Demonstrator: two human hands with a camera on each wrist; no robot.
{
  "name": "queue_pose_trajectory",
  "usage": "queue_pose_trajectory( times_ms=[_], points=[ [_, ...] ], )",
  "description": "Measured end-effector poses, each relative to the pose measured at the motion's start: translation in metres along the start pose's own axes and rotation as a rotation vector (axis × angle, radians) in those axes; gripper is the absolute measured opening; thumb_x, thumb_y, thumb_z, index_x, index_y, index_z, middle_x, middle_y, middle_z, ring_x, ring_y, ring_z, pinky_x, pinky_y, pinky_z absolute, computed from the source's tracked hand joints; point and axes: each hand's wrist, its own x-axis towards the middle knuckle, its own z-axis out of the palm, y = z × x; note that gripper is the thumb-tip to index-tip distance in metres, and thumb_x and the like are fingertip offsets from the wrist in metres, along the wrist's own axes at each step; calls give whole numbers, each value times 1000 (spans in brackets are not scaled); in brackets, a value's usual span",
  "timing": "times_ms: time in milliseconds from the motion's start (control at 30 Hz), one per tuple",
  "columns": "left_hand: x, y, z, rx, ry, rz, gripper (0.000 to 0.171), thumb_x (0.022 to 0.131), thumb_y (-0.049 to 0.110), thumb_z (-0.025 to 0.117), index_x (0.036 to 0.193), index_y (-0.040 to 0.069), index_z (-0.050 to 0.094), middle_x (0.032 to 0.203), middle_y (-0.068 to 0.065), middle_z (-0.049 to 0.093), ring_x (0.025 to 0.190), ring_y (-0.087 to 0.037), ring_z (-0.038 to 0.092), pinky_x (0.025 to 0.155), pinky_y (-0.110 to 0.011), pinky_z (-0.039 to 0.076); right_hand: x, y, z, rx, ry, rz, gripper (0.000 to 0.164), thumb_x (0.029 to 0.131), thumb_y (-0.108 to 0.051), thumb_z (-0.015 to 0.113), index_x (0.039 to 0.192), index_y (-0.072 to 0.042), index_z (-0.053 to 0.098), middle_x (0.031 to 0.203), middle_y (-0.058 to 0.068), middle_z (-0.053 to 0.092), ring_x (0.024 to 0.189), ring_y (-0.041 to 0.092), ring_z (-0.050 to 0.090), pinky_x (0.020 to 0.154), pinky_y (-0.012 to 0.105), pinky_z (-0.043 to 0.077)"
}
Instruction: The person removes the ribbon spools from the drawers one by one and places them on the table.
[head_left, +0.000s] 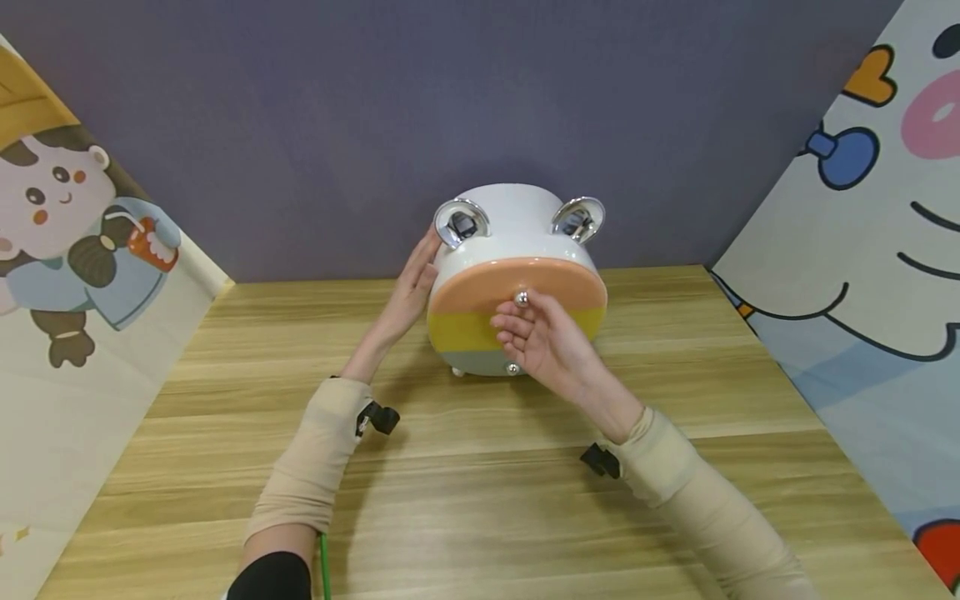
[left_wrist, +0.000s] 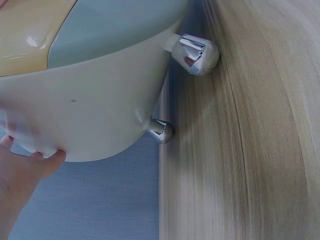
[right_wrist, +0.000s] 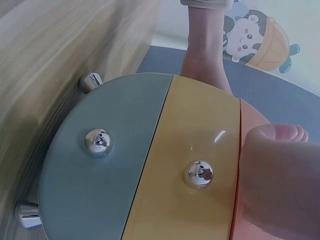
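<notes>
A round, drum-shaped drawer box [head_left: 517, 217] stands on little silver feet, with two silver ears on top. Its front has an orange top drawer [head_left: 480, 287], a yellow middle drawer [right_wrist: 175, 145] and a grey-green bottom drawer [right_wrist: 95, 185], with round silver knobs. My left hand [head_left: 411, 287] rests against the box's left side, fingers fairly straight along the white shell. My right hand [head_left: 543, 337] pinches the orange drawer's knob [head_left: 521, 297] between thumb and curled fingers. In the right wrist view that knob is hidden behind the hand.
The box sits near the back of a wood-grain table [head_left: 465, 500], close to a dark blue-grey wall panel [head_left: 337, 150]. Cartoon-printed panels flank the table at left [head_left: 112, 333] and right [head_left: 795, 242].
</notes>
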Motion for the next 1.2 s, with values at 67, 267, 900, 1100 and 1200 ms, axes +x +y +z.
queue_pose_trajectory(
  times_ms=[67, 267, 900, 1100, 1200],
  points=[
    [0, 0, 0, 1, -2, -3, 103, 87, 76, 31, 154, -1, 25, 167, -20, 10, 156, -37, 6, 127, -55, 7, -1, 0, 0, 0, -5, 3, 40, 109, -37, 30, 98, -11, 58, 90, -2, 70, 81, 10, 62, 75, 18, 52],
    [-1, 3, -1, 12, -5, -11, 104, 86, 77, 31, 155, -1, 25, 167, -20, 10, 156, -37, 7, 127, -56, 7, -3, 1, 1, -3, -1, 3, 39, 109, -37, 29, 99, -11, 57, 91, -2, 70, 83, 9, 62, 76, 18, 52],
    [0, 3, 0, 7, -15, -18, 108, 84, 80, 30, 156, 0, 21, 167, -20, 7, 156, -38, 5, 126, -56, 7, -15, 4, 0, 17, -25, -5, 40, 109, -35, 30, 98, -9, 59, 91, -1, 67, 85, 10, 64, 79, 20, 53],
    [-1, 2, -1, 0, -18, -19, 104, 87, 78, 30, 156, 1, 21, 168, -18, 7, 156, -37, 5, 125, -59, 7, -21, 6, 0, 17, -48, -5, 39, 109, -35, 31, 99, -10, 59, 91, 0, 67, 86, 11, 65, 80, 20, 53],
    [-2, 2, -1, 2, -21, -25, 103, 87, 78, 30, 157, 2, 21, 168, -17, 7, 156, -37, 5, 125, -59, 7, -23, 7, -1, 27, -66, -4, 39, 109, -35, 32, 99, -10, 59, 92, 0, 68, 86, 11, 65, 81, 21, 54]
  ],
)
